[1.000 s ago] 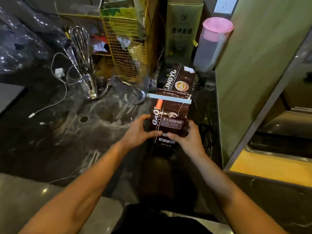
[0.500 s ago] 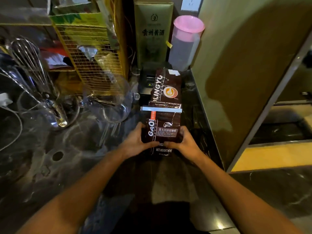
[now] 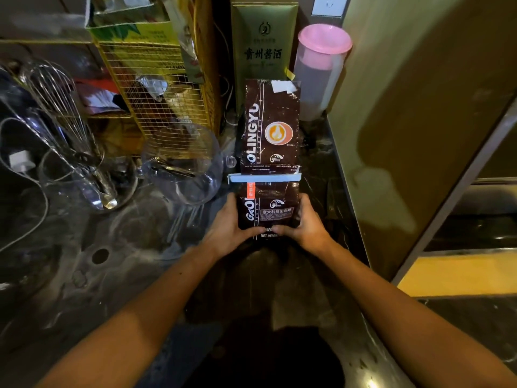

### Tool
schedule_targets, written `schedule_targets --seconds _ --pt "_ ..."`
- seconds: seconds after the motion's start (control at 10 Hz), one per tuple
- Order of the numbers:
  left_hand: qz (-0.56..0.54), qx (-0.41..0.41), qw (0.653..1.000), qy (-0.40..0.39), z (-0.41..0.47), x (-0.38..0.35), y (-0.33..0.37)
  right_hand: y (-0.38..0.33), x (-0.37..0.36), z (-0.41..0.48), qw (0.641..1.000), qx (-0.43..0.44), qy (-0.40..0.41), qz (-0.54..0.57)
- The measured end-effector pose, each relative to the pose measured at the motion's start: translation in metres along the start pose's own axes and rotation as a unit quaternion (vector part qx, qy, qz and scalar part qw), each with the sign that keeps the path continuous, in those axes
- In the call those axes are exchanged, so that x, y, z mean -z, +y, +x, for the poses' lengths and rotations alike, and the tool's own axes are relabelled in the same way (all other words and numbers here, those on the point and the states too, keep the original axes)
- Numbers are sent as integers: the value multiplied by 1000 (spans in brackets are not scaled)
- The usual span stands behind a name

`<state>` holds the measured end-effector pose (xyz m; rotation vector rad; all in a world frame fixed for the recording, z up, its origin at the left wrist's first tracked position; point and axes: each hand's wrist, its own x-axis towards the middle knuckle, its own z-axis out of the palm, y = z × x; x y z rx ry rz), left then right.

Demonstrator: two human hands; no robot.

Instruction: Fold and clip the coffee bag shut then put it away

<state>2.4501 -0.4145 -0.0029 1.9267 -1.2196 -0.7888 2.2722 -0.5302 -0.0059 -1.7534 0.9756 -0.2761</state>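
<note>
A dark brown coffee bag (image 3: 270, 127) stands on the dark marble counter (image 3: 117, 247), near the back right corner. A pale blue clip (image 3: 264, 177) runs straight across the bag at about mid-height; the flat upper part rises above it. My left hand (image 3: 226, 228) holds the bag's lower left side and my right hand (image 3: 306, 224) holds its lower right side, thumbs on the front over the label. The bag's bottom edge is hidden behind my fingers.
Behind the bag stand a green-gold box (image 3: 263, 49) and a pink-lidded jug (image 3: 320, 68). A glass pitcher (image 3: 184, 166), a yellow wire rack (image 3: 159, 88) and a whisk (image 3: 64, 113) in a glass are to the left. An olive wall panel (image 3: 405, 121) bounds the right.
The bag, held in both hands, has moved farther back toward the box and jug. My view has moved closer and shifted to the right.
</note>
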Motion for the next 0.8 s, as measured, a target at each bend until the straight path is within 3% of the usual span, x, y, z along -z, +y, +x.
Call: schedule_targets --seconds 0.3,0.6,0.8 --pt "-5 -21 1000 -12 -8 -3 6 -4 2 -8 1000 29 -2 -1" --pt "-26 -58 997 40 -45 -11 23 -19 5 -52 995 83 50 14" --pt "-1 -36 995 95 -81 -25 31 -21 11 -80 987 140 56 -56"
